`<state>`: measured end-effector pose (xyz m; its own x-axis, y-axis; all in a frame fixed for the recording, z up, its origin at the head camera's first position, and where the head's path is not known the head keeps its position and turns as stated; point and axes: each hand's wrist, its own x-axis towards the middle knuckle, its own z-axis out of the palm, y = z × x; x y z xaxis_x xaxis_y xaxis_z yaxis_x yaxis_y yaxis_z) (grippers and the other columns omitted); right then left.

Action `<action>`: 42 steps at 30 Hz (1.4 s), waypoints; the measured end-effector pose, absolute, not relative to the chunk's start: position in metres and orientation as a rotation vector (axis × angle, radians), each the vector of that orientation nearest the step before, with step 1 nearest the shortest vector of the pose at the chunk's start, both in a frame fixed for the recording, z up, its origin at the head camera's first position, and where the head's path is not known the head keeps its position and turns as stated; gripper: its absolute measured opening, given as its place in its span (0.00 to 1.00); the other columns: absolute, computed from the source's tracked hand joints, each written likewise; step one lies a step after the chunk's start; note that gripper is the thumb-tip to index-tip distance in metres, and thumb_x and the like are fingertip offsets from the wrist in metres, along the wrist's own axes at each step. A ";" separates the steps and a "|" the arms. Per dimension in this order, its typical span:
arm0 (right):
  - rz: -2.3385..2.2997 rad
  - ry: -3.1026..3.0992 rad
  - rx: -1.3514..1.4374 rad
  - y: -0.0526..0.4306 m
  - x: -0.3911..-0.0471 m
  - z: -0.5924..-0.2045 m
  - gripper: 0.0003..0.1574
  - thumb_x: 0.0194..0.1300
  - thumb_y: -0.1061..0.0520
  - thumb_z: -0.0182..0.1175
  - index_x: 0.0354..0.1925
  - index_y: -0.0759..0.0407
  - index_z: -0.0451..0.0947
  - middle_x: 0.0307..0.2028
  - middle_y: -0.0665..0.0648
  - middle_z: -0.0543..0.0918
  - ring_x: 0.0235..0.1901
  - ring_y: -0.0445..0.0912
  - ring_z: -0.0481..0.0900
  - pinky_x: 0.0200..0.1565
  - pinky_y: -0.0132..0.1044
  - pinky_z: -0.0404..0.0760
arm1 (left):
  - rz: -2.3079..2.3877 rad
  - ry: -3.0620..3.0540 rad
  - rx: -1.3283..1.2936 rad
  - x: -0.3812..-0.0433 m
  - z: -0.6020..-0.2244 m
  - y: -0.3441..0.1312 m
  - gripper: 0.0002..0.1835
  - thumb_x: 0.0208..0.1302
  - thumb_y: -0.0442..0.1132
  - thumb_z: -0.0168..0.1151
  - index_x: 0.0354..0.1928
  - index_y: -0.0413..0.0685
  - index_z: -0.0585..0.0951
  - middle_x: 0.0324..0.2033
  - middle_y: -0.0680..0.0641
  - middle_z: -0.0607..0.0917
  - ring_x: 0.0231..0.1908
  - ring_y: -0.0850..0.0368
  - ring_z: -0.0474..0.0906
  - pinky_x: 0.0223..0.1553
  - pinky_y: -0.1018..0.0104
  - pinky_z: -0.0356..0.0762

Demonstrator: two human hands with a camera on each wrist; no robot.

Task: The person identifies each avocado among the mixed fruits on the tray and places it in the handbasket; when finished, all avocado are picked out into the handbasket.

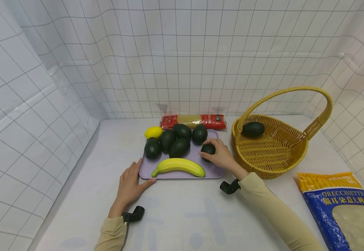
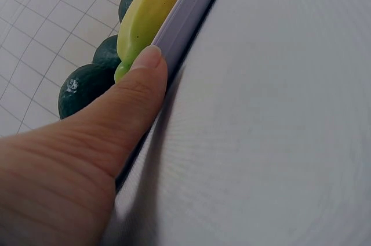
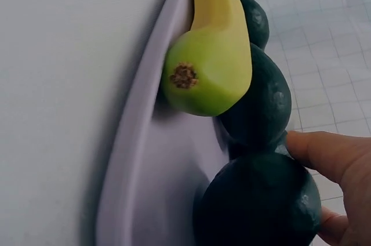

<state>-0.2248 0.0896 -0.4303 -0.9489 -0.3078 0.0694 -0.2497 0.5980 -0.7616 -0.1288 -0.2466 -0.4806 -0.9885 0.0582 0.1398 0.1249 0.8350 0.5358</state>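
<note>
On the table lies a light purple tray (image 1: 211, 171) bearing several dark green avocados (image 1: 179, 147), a yellow lemon (image 1: 153, 132) and a banana (image 1: 178, 166) along its front edge. My right hand (image 1: 220, 155) grips an avocado (image 3: 258, 202) at the tray's right side, thumb and fingers around it. At the front left corner my left hand (image 1: 132, 184) rests with fingers extended; its thumb (image 2: 136, 86) touches the tray rim near the banana's stem. A wicker basket (image 1: 270, 164) stands to the right of the tray, with one avocado (image 1: 253, 129) inside.
Behind the tray lies a red pack of long pasta (image 1: 192, 121). A blue and yellow bag of orecchiette (image 1: 342, 209) is at the front right. The basket's tall handle (image 1: 290, 89) arches up beside the right arm. Grid-patterned curtains (image 1: 197, 52) surround the table.
</note>
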 end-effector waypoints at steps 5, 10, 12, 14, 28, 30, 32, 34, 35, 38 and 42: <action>-1.268 2.754 -0.514 0.092 -0.222 -0.435 0.32 0.55 0.47 0.69 0.55 0.57 0.72 0.54 0.65 0.71 0.51 0.57 0.71 0.52 0.53 0.69 | -0.858 -2.892 -0.151 -0.129 -0.481 -0.247 0.51 0.56 0.58 0.66 0.73 0.39 0.53 0.68 0.33 0.58 0.68 0.37 0.46 0.64 0.39 0.40; -1.234 2.770 -0.577 0.094 -0.218 -0.437 0.36 0.52 0.49 0.73 0.57 0.57 0.72 0.57 0.65 0.70 0.53 0.57 0.70 0.53 0.55 0.70 | -0.861 -2.889 -0.157 -0.129 -0.483 -0.246 0.51 0.56 0.59 0.66 0.72 0.39 0.53 0.68 0.33 0.59 0.68 0.37 0.47 0.64 0.39 0.40; -1.219 2.774 -0.609 0.095 -0.216 -0.436 0.37 0.51 0.50 0.73 0.57 0.57 0.71 0.58 0.64 0.70 0.54 0.57 0.70 0.54 0.55 0.70 | -0.862 -2.886 -0.158 -0.129 -0.482 -0.247 0.51 0.56 0.59 0.66 0.72 0.39 0.53 0.68 0.33 0.59 0.68 0.37 0.47 0.63 0.39 0.40; -1.212 2.764 -0.649 0.096 -0.216 -0.436 0.37 0.52 0.52 0.73 0.58 0.57 0.71 0.59 0.62 0.70 0.55 0.57 0.70 0.54 0.54 0.70 | -0.861 -2.885 -0.157 -0.129 -0.482 -0.247 0.51 0.56 0.59 0.66 0.72 0.39 0.53 0.68 0.33 0.59 0.68 0.37 0.47 0.63 0.39 0.40; -1.242 2.674 -0.762 0.103 -0.208 -0.435 0.36 0.52 0.58 0.71 0.57 0.60 0.70 0.56 0.61 0.72 0.55 0.55 0.69 0.56 0.54 0.69 | -0.859 -2.883 -0.159 -0.129 -0.482 -0.248 0.51 0.56 0.59 0.66 0.72 0.39 0.53 0.68 0.33 0.59 0.68 0.37 0.47 0.64 0.39 0.40; -1.271 2.660 -0.739 0.105 -0.207 -0.435 0.34 0.52 0.59 0.70 0.57 0.59 0.69 0.55 0.60 0.72 0.54 0.54 0.69 0.55 0.54 0.69 | -0.862 -2.889 -0.158 -0.129 -0.481 -0.248 0.51 0.56 0.59 0.65 0.73 0.39 0.53 0.68 0.33 0.59 0.69 0.38 0.47 0.64 0.40 0.40; -1.297 2.655 -0.717 0.107 -0.205 -0.435 0.31 0.54 0.59 0.68 0.56 0.57 0.70 0.54 0.59 0.73 0.52 0.54 0.70 0.54 0.54 0.69 | -0.864 -2.890 -0.155 -0.129 -0.480 -0.248 0.51 0.56 0.59 0.66 0.73 0.39 0.53 0.68 0.33 0.59 0.69 0.38 0.46 0.64 0.40 0.40; -1.326 2.657 -0.718 0.108 -0.204 -0.434 0.30 0.55 0.59 0.66 0.56 0.56 0.70 0.54 0.58 0.73 0.52 0.54 0.70 0.52 0.55 0.70 | -0.867 -2.889 -0.153 -0.129 -0.480 -0.248 0.51 0.56 0.58 0.66 0.73 0.39 0.53 0.68 0.33 0.59 0.69 0.38 0.46 0.64 0.40 0.40; -1.347 2.656 -0.721 0.108 -0.203 -0.433 0.29 0.55 0.59 0.65 0.56 0.55 0.70 0.54 0.58 0.73 0.51 0.54 0.70 0.52 0.55 0.70 | -0.869 -2.887 -0.153 -0.129 -0.480 -0.248 0.51 0.56 0.58 0.66 0.73 0.39 0.53 0.68 0.33 0.59 0.69 0.38 0.47 0.64 0.40 0.40; -1.399 2.666 -0.742 0.110 -0.199 -0.431 0.29 0.56 0.58 0.65 0.56 0.54 0.71 0.54 0.58 0.74 0.51 0.54 0.70 0.50 0.55 0.70 | -0.865 -2.881 -0.157 -0.129 -0.481 -0.248 0.51 0.56 0.58 0.66 0.72 0.39 0.54 0.68 0.33 0.59 0.68 0.37 0.47 0.64 0.40 0.40; -1.463 2.666 -0.764 0.112 -0.194 -0.426 0.29 0.56 0.56 0.66 0.57 0.53 0.71 0.54 0.57 0.73 0.51 0.53 0.70 0.50 0.53 0.71 | -0.860 -2.876 -0.160 -0.129 -0.482 -0.248 0.51 0.56 0.59 0.66 0.72 0.39 0.54 0.67 0.33 0.60 0.68 0.37 0.47 0.64 0.39 0.40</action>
<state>-0.1941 0.1118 -0.4263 -0.8813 -0.4170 0.2223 -0.4115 0.4461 -0.7948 -0.1285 -0.2476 -0.4821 -0.9852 0.0628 0.1593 0.1399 0.8314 0.5377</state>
